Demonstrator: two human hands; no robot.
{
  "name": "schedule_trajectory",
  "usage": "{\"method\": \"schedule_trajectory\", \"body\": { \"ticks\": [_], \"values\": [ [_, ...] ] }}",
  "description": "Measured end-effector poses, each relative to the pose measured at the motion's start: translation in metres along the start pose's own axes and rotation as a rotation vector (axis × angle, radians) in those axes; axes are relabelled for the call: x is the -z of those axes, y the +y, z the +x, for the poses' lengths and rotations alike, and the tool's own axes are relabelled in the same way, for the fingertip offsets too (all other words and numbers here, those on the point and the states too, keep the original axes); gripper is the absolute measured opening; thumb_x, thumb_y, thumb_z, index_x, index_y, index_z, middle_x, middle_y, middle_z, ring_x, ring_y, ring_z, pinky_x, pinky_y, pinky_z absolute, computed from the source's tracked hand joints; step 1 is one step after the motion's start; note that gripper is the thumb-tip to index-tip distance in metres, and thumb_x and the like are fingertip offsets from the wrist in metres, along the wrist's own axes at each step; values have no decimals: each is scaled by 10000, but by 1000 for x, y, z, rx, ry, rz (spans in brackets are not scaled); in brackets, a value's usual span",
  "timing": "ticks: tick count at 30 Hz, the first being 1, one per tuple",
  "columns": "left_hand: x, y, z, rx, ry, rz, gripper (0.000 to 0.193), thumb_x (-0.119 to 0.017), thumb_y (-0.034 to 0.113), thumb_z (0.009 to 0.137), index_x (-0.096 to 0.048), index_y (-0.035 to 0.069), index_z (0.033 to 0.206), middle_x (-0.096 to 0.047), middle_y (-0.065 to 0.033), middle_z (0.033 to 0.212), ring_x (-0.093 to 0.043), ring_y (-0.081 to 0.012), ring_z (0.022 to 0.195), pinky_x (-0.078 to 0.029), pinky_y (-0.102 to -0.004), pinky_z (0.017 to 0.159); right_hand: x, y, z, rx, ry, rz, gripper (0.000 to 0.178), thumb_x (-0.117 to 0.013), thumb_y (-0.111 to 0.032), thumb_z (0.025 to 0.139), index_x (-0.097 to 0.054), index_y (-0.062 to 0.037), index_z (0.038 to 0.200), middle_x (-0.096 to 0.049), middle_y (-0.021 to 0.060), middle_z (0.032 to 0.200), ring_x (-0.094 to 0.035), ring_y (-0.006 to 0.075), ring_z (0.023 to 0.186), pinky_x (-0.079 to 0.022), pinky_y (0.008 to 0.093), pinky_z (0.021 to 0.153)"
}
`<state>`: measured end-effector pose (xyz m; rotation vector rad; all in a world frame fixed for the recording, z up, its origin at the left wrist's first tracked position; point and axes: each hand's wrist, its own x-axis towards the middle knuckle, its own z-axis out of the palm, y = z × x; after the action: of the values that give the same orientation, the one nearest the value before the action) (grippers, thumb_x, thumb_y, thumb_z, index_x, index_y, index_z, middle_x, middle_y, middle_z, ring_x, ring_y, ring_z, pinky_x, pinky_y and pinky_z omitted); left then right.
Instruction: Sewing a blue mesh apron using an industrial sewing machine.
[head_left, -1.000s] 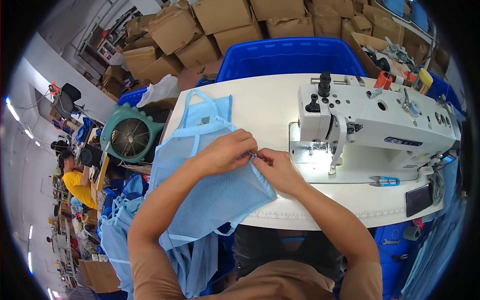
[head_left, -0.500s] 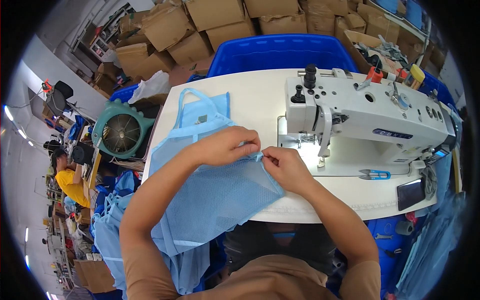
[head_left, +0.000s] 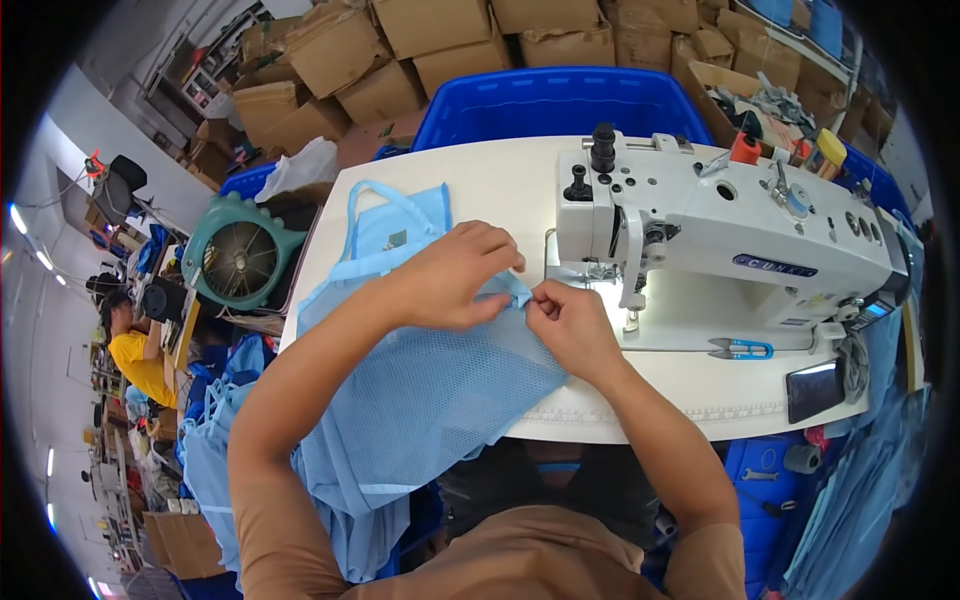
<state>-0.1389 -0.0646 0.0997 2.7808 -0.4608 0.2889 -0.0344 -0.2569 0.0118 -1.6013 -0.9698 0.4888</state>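
Note:
A light-blue mesh fabric piece (head_left: pixel 420 400) with a plain-cloth band and a strap loop (head_left: pixel 352 215) lies across the white table's left half and hangs over its front edge. At its upper right corner, my right hand (head_left: pixel 572 325) pinches the bound edge between thumb and fingers. Close beside that corner is my left hand (head_left: pixel 460 275), its thumb and fingers apart around the cloth's folded end. Just right of both hands stands a white sewing machine (head_left: pixel 730 225), its needle area lit. What the left fingertips touch is partly hidden.
Blue-handled thread snips (head_left: pixel 742 349) and a dark phone (head_left: pixel 814 391) lie on the table (head_left: pixel 600 410), right side. A blue bin (head_left: pixel 560 105) stands behind it, with cardboard boxes (head_left: pixel 380 90) beyond. To the left are a green fan (head_left: pixel 240 258) and a seated person in yellow (head_left: pixel 140 360).
My left thumb and fingers have spread apart from their earlier curled pinch at the corner. The right hand keeps its pinch. The whole view has shifted slightly.

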Motion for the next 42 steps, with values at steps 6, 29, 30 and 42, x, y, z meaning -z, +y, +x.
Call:
{"method": "schedule_trajectory", "body": {
  "ticks": [6,29,30,42],
  "values": [
    [-17,27,-7,147,5,236,297,-790,253,856,-673,76,1064,-642,-99,977,-638,-313,951,-525,-418,831,-3,5,3,-2,27,-16,137,-696,-100,900,-705,35,922,-707,163,750,-686,265,654,-544,358,657],
    [-37,18,-20,-153,135,521,238,-695,88,734,-671,31,963,-595,-80,898,-642,-251,889,-532,-358,786,-3,16,11,-208,-86,261,287,-672,-245,1009,-736,27,944,-605,-6,725,-503,73,677,-416,281,610],
    [-37,17,-19,-152,137,519,238,-695,88,734,-671,31,963,-595,-80,898,-642,-251,889,-532,-358,786,-3,19,10,-182,-78,258,284,-672,-242,1013,-730,28,950,-601,-8,725,-500,73,676,-415,279,609],
    [-4,-24,19,402,-512,-425,265,-598,262,1019,-706,20,1026,-696,-137,910,-627,-266,870,-499,-392,812,5,6,-3,-38,-151,-6,184,-619,-161,1032,-640,15,985,-623,105,747,-564,196,652,-467,351,645]
  ]
}}
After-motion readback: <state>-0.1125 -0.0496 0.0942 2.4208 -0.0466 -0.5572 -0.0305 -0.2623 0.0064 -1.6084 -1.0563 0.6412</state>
